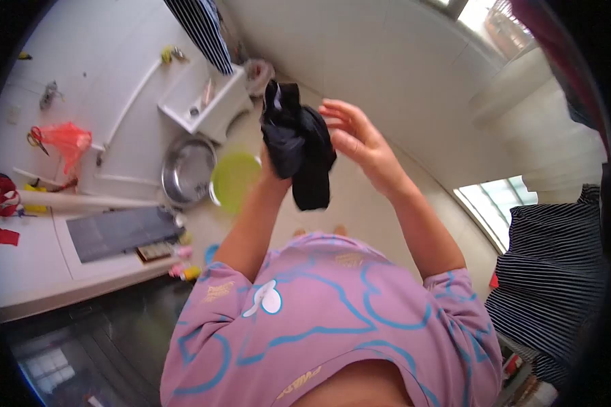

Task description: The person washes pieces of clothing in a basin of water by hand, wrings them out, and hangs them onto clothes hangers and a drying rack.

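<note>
A bunched black garment is held up in front of me, with one end hanging down; its exact kind cannot be made out. My left hand supports it from behind and is mostly covered by the fabric. To the right of the bundle, my right hand is raised with its fingers apart and nothing in it. Its fingertips come close to the garment's right edge; whether they touch cannot be told.
A white sink stands ahead on the left, with a metal basin and a green basin on the floor. A washing machine is at left. Striped clothes hang at right. A red bag hangs on the wall.
</note>
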`<state>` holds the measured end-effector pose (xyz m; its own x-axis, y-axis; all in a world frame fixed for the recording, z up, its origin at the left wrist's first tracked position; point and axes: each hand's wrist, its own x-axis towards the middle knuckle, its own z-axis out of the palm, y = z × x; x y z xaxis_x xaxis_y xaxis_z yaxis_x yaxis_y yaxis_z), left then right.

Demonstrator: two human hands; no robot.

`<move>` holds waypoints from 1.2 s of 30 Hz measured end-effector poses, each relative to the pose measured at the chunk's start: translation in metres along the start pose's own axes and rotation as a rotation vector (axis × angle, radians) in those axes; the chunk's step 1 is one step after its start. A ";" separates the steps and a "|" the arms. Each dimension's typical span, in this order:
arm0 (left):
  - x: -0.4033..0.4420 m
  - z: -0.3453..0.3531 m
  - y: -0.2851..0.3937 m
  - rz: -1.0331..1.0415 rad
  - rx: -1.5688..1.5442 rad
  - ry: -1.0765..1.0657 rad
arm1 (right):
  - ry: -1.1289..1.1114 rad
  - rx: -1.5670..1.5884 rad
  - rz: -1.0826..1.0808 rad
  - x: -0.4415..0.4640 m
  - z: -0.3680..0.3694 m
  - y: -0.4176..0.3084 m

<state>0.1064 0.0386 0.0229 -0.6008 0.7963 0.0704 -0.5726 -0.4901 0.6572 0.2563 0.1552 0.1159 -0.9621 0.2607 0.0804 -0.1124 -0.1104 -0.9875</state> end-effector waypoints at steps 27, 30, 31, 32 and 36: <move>-0.089 -0.046 0.071 0.015 -0.517 0.212 | 0.286 0.394 -0.328 0.057 0.052 -0.152; -0.088 -0.077 0.081 0.005 -0.588 0.100 | 0.277 -0.413 -0.454 0.070 0.048 -0.132; -0.088 -0.091 0.081 0.023 -0.534 0.099 | 0.316 -0.745 -0.444 0.070 0.041 -0.128; -0.085 -0.096 0.085 0.044 -0.483 0.090 | 0.414 -0.569 -0.477 0.070 0.034 -0.134; -0.094 -0.018 0.116 0.084 -0.330 0.002 | 0.442 -0.859 -0.330 0.065 0.022 -0.123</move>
<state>0.0864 -0.0999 0.0787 -0.6544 0.7477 0.1125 -0.6704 -0.6425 0.3712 0.2025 0.1647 0.2456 -0.7183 0.5033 0.4803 0.0286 0.7112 -0.7024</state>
